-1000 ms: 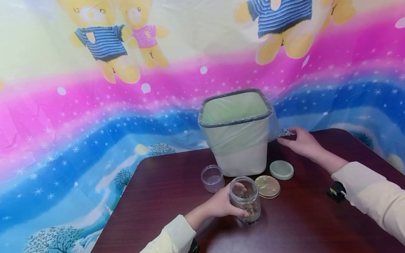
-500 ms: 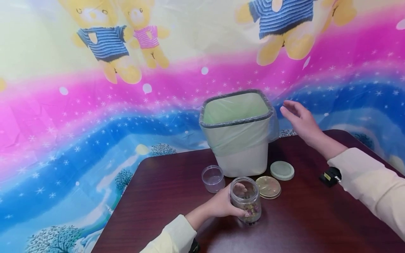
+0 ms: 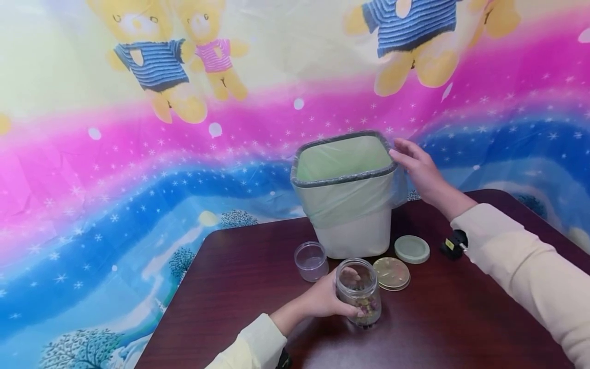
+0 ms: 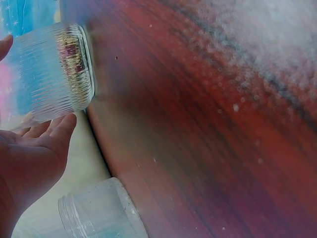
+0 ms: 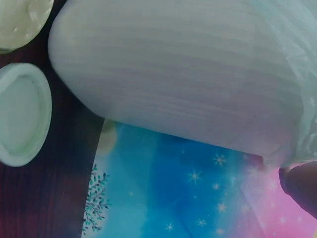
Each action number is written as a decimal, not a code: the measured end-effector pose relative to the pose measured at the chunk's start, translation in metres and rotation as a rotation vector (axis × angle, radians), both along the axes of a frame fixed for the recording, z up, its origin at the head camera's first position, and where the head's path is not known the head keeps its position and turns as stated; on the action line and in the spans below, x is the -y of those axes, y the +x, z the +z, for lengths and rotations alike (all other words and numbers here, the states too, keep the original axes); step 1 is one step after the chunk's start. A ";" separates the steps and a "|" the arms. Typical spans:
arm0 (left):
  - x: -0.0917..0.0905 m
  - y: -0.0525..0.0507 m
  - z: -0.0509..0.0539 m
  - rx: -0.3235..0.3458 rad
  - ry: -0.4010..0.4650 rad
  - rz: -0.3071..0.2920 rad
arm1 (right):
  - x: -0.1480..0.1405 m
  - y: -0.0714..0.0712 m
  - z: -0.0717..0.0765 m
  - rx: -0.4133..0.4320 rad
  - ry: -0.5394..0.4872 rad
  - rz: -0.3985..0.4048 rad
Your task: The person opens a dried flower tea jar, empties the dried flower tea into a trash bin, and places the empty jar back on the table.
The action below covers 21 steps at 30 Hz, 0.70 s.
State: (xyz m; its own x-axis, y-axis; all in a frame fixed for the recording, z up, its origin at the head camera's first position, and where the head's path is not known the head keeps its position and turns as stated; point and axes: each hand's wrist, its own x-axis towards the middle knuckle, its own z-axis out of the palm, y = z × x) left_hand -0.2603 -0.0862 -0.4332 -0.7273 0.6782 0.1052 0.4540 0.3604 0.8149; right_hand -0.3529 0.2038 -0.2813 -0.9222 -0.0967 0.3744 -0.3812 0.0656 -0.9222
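My left hand (image 3: 324, 296) grips a ribbed glass jar (image 3: 364, 312) from its left side, thumb in front and fingers behind. The jar stands upright without a lid, and dried yellowish and purplish bits lie in its bottom. Up at the right corner of the trash bin (image 3: 355, 238), my right hand (image 3: 421, 169) has its fingers extended at the rim; contact is hard to tell. A clear plastic bag (image 3: 350, 205) lines the bin and folds over its dark rim. In the right wrist view only a fingertip (image 5: 301, 186) shows, beside the bag.
Left of the bin is a clear plastic tub (image 3: 311, 262), open at the top. A gold lid (image 3: 392, 273) lies right of the jar, with a pale green lid (image 3: 412, 249) behind it. All stand on a dark red table (image 3: 249, 287) before a printed backdrop (image 3: 184, 179).
My right hand has risen from low beside the bin, then moved left to its right rim corner. The left hand and the jar have stayed in place.
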 end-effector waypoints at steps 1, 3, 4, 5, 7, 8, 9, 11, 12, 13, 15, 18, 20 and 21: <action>0.000 0.000 0.000 -0.002 0.000 0.000 | 0.001 -0.002 -0.001 0.007 -0.017 0.009; 0.000 0.000 0.000 -0.001 -0.002 0.002 | 0.004 -0.007 -0.002 0.012 -0.042 0.015; 0.000 0.000 0.000 0.002 -0.002 0.003 | 0.005 -0.008 -0.002 0.018 -0.052 0.018; 0.000 -0.001 0.000 0.003 -0.003 0.003 | 0.006 -0.008 -0.002 0.022 -0.061 0.018; 0.000 -0.001 -0.001 0.008 -0.001 0.003 | 0.008 -0.009 -0.002 0.024 -0.079 0.015; 0.000 -0.001 -0.001 0.011 0.000 0.004 | 0.010 -0.010 -0.001 0.025 -0.093 0.012; 0.000 -0.001 -0.002 0.011 0.002 0.004 | 0.011 -0.010 -0.001 0.025 -0.103 0.006; 0.000 -0.001 -0.002 0.011 0.005 0.005 | 0.013 -0.010 0.000 0.029 -0.146 0.001; -0.001 -0.001 -0.001 0.007 0.004 0.005 | 0.014 -0.011 0.000 0.029 -0.160 -0.003; -0.001 -0.001 -0.001 0.008 0.005 0.005 | 0.015 -0.011 -0.001 0.032 -0.178 -0.005; -0.001 0.000 -0.001 0.005 0.004 0.005 | 0.017 -0.012 -0.001 0.038 -0.185 -0.023; -0.001 0.000 0.000 0.007 0.006 0.003 | 0.019 -0.013 -0.002 0.038 -0.160 -0.049; 0.000 0.001 0.001 0.011 0.006 0.004 | 0.021 -0.014 -0.003 0.033 -0.137 -0.074; 0.001 0.001 0.001 0.011 0.006 0.005 | 0.022 -0.014 -0.004 0.032 -0.123 -0.085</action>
State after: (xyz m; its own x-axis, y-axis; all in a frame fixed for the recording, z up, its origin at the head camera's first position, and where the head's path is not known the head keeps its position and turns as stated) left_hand -0.2593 -0.0867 -0.4327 -0.7320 0.6738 0.1010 0.4429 0.3578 0.8221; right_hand -0.3664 0.1813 -0.2851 -0.9366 0.0274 0.3492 -0.3498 -0.0180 -0.9367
